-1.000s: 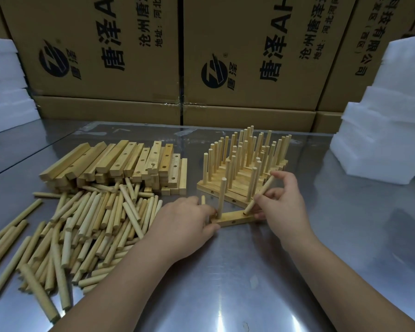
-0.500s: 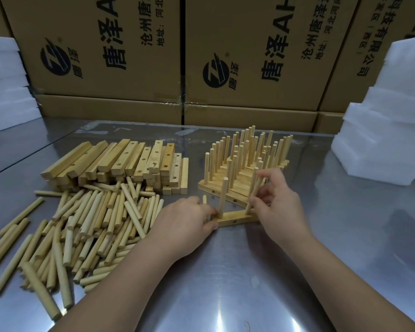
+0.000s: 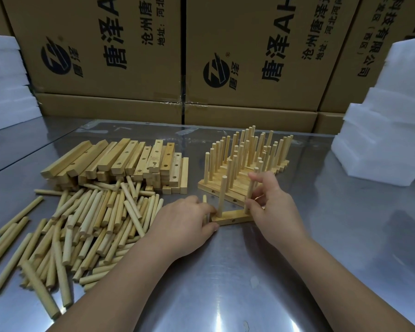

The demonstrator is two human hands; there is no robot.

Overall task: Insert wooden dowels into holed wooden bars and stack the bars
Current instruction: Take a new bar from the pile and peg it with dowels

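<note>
A short wooden bar (image 3: 235, 218) with holes in its side lies flat on a metal table (image 3: 249, 283), directly between the person's two hands. Two dowels stand upright in it. The first dowel (image 3: 222, 195) rises free near the bar's left end, just right of the left hand's fingertips. The second dowel (image 3: 251, 188) stands at the bar's right end, and the right hand (image 3: 273, 212) pinches it. The index finger curls round its upper part, the thumb presses low near the bar, and the other fingers bend loosely behind. The right forearm runs back toward the lower right corner.

The left hand (image 3: 185, 221) lies knuckles up at the bar's left end, fingers curled, thumb tip touching the bar's near corner. It holds a spare dowel (image 3: 204, 200) upright, with only the tip showing above the fingers. Its forearm runs back to the bottom edge.

Just beyond the right hand sits a stack of finished bars (image 3: 210, 190), bristling with upright dowels. Left of the left hand spreads a heap of loose dowels (image 3: 82, 224), and beyond that is a pile of bare holed bars (image 3: 120, 161). Further back stand printed cardboard boxes (image 3: 249, 56). White foam blocks (image 3: 381, 140) are stacked well to the right of the right hand, with more at far left.
</note>
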